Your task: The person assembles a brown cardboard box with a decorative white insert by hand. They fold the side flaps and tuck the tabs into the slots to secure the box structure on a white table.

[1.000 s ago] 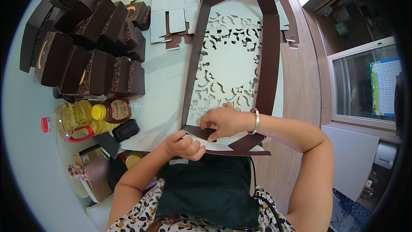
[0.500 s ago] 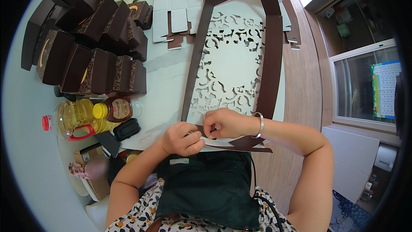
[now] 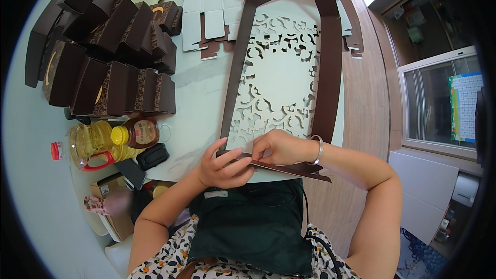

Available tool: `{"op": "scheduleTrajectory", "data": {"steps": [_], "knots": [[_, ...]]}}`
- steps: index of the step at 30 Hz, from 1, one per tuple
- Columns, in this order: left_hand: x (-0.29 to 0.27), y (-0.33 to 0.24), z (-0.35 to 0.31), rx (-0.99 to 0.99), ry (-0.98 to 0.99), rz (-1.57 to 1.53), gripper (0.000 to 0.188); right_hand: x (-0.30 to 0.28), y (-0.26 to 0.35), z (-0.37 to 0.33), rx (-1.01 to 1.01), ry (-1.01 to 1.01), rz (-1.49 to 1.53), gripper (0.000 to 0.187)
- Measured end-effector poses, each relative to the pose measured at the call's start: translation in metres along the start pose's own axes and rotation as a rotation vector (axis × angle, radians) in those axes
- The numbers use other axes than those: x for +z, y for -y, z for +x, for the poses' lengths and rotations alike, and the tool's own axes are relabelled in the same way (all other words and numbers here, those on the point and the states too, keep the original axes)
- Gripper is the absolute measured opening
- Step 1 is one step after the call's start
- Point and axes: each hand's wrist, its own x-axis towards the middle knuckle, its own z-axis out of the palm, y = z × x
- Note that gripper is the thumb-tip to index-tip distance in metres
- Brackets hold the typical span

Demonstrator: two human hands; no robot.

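Observation:
A long brown cardboard box, partly folded, lies in front of me. Its white base has a cut-out scroll pattern, and the long sides stand raised. At the near end is a narrow brown end panel, folded up and slanting past the right corner. My left hand lies against the outside of this panel at the near left corner, fingers stretched and apart. Curled fingers of my right hand, with a silver bangle on the wrist, grip the panel from inside; the fingertips are partly hidden.
Several folded brown patterned boxes stand stacked at the left. Below them are an oil bottle, a yellow-capped jar and a black case. Flat cardboard blanks lie at the back. The table's right edge borders a wooden floor.
The near end panel has turned upward, showing its brown outer side. My left hand's fingers have uncurled and spread along it. My right hand has shifted slightly right.

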Motion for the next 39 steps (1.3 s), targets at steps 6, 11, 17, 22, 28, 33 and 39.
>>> {"op": "scheduleTrajectory", "data": {"steps": [6,11,17,22,28,33,39], "knots": [[0.004,-0.007,-0.008,0.066,-0.092,0.245,0.011,-0.006,0.002,0.001,0.083,0.090,0.048,0.012],[0.000,-0.009,-0.015,0.087,0.018,0.239,0.020,-0.008,-0.012,0.004,0.117,0.146,0.164,0.014],[0.004,-0.005,-0.008,0.054,0.083,0.111,0.021,-0.030,-0.022,0.002,0.258,0.277,0.273,0.014],[0.005,-0.006,-0.010,0.032,0.104,0.122,0.021,-0.041,0.015,0.002,0.538,0.109,0.515,0.021],[0.000,0.000,-0.005,0.062,0.158,0.055,0.020,-0.030,0.005,0.001,0.405,0.125,0.451,0.020],[-0.001,0.001,-0.004,0.061,0.175,-0.007,0.023,-0.019,-0.003,0.009,0.462,0.033,0.296,0.021],[0.002,0.003,-0.005,0.074,0.235,-0.082,0.020,-0.007,0.000,0.011,0.399,-0.128,-0.047,0.023]]}}
